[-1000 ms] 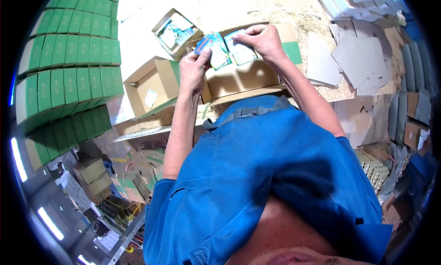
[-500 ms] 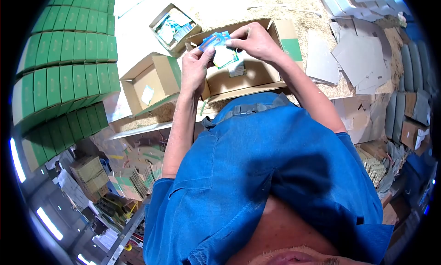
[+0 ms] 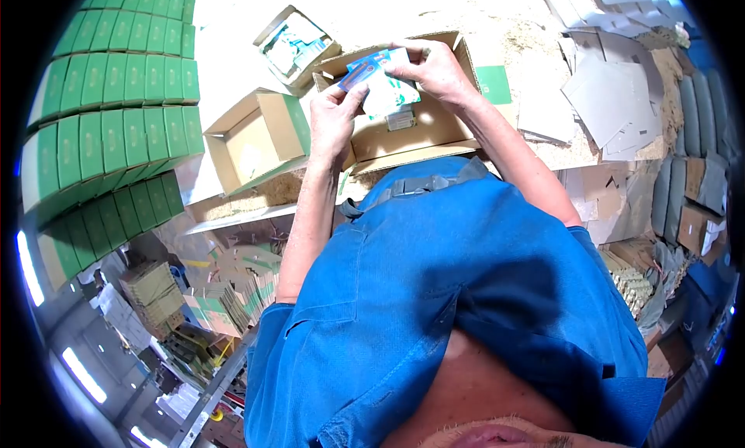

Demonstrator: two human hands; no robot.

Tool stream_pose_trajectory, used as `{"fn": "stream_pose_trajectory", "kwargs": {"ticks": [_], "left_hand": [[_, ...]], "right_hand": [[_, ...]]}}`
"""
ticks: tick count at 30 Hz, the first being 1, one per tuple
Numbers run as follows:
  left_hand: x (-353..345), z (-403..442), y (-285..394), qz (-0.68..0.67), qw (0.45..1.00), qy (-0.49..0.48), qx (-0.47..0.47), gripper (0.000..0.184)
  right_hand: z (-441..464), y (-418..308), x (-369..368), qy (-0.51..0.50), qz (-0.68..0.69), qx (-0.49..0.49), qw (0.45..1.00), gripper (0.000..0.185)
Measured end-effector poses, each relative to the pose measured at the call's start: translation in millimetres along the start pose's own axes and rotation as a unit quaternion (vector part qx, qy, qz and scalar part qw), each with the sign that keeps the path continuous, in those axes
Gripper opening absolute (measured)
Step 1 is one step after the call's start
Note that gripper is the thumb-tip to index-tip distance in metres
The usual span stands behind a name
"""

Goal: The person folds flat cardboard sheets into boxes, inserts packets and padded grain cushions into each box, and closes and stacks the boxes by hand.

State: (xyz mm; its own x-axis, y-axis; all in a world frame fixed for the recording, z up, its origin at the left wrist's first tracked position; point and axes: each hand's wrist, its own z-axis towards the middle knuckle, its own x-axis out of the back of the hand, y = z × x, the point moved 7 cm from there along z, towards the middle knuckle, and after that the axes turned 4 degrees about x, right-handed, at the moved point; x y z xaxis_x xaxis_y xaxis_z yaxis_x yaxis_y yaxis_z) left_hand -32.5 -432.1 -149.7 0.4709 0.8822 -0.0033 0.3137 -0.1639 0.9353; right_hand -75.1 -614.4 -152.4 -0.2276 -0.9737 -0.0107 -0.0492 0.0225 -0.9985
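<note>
While left hand [image 3: 334,123] and right hand [image 3: 439,71] pinch blue-white packets [image 3: 388,95], print [image 3: 358,75] seems unreadable.

The cards [image 3: 389,93] look glossy; the worktop [image 3: 521,30], rough pressed wood; the boxes [image 3: 446,128] along its near edge, matt cardboard.

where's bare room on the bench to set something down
Through the glare, the bench looks bare beyond the open carton, toward the grey sheets, and between the packet-filled box and the green boxes. Crowded by the left hand, between the open carton and the smaller box.
</note>
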Motion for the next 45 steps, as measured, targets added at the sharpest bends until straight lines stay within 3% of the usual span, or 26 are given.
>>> {"fn": "stream_pose_trajectory", "kwargs": {"ticks": [4, 6, 8, 12, 14, 21, 24, 26, 27, 30, 36, 45], "left_hand": [[-3.7, -2.0, 1.1, -0.007, 1.000, 0.008, 0.003, 0.022], [-4.1, -1.9, 1.8, -0.030, 0.999, 0.020, -0.002, 0.023], [-3.4, -0.8, 0.1, -0.039, 0.999, 0.019, -0.006, 0.024], [-6.0, -2.9, 2.3, -0.061, 0.998, 0.023, 0.003, 0.024], [-5.3, -3.9, 5.3, -0.048, 0.998, 0.028, 0.006, 0.024], [5.2, 0.2, -0.6, 0.008, 0.999, 0.043, 0.004, 0.023], [-1.1, -4.7, 7.3, -0.026, 0.999, 0.043, -0.010, 0.024], [0.9, -1.8, 3.3, -0.022, 0.999, 0.036, -0.019, 0.024], [1.1, -0.9, 2.3, -0.018, 0.999, 0.029, -0.028, 0.025], [2.5, -2.5, 7.1, 0.006, 0.998, 0.040, -0.040, 0.024], [8.2, -1.8, 6.7, 0.002, 0.996, 0.078, -0.044, 0.018], [17.7, 2.0, 7.1, -0.008, 0.990, 0.118, -0.076, 0.014]], "right_hand": [[-2.2, -15.3, 0.3, 0.027, -0.034, 0.066, 0.997, 0.036], [-4.6, -21.7, 5.7, 0.040, -0.127, -0.005, 0.991, 0.029], [-4.5, -22.4, 9.1, 0.065, -0.121, 0.011, 0.990, 0.025], [-0.8, -4.9, 10.8, 0.036, -0.155, -0.048, 0.986, 0.024], [1.4, -9.6, 5.8, 0.053, -0.089, 0.039, 0.994, 0.023], [2.1, -17.0, 2.3, 0.028, -0.080, 0.081, 0.993, 0.025], [0.9, -27.6, -4.4, -0.032, -0.086, 0.038, 0.995, 0.025], [-1.4, -14.8, -13.5, -0.093, -0.112, -0.086, 0.986, 0.024], [0.1, -15.3, -17.5, -0.082, -0.088, -0.025, 0.992, 0.023], [5.2, -9.2, -12.9, -0.046, -0.125, 0.008, 0.991, 0.022], [4.6, -24.9, -4.7, 0.000, -0.168, -0.012, 0.986, 0.029], [4.7, -20.0, -4.5, 0.032, -0.063, -0.007, 0.997, 0.028]]}}
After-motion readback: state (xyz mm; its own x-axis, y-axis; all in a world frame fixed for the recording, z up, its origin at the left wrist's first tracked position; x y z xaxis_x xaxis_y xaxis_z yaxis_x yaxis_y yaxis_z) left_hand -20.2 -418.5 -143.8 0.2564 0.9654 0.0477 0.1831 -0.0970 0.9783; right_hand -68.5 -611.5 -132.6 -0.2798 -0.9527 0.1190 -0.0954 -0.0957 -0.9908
